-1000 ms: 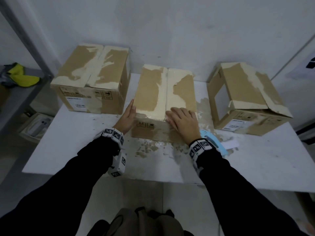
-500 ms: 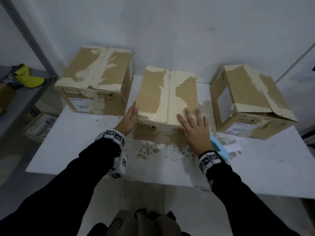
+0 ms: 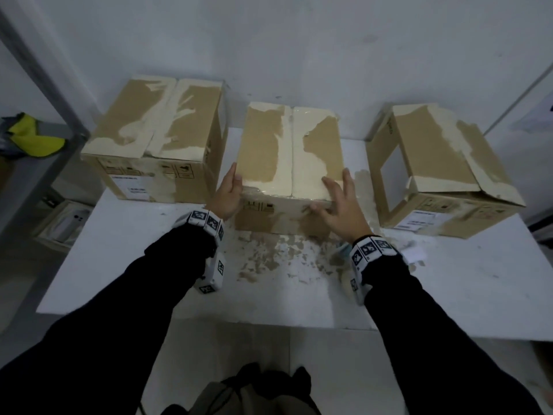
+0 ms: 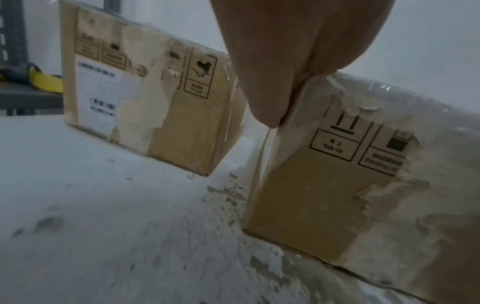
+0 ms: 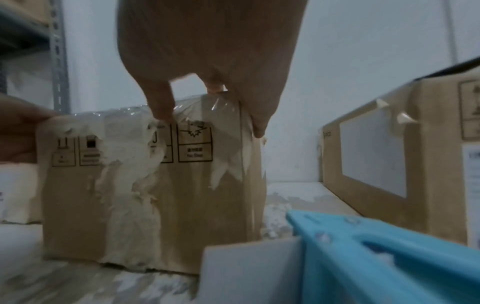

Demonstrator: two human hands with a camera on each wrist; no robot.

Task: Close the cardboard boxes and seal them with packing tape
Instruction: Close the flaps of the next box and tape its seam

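Three worn cardboard boxes stand on a white table (image 3: 149,265). The middle box (image 3: 290,148) is closed, with clear tape over its top seam and front edge. My left hand (image 3: 229,190) lies flat with straight fingers against its left side. My right hand (image 3: 338,202) spreads over its front right corner, thumb on the front face (image 5: 161,107), fingers on the top and right edge. The left box (image 3: 155,139) is closed. The right box (image 3: 443,166) has a flap hanging loose at the front. A blue tape dispenser (image 5: 376,257) lies under my right wrist.
A grey metal shelf (image 3: 36,136) holding a yellow item (image 3: 33,139) stands to the left of the table. A white wall runs right behind the boxes. Torn paper bits cover the table in front of the middle box (image 4: 324,185). A white device lies on the floor at left (image 3: 71,223).
My right hand slid from the top front of the middle box to its front right corner and spread its fingers. The left hand stayed on the box's left side.
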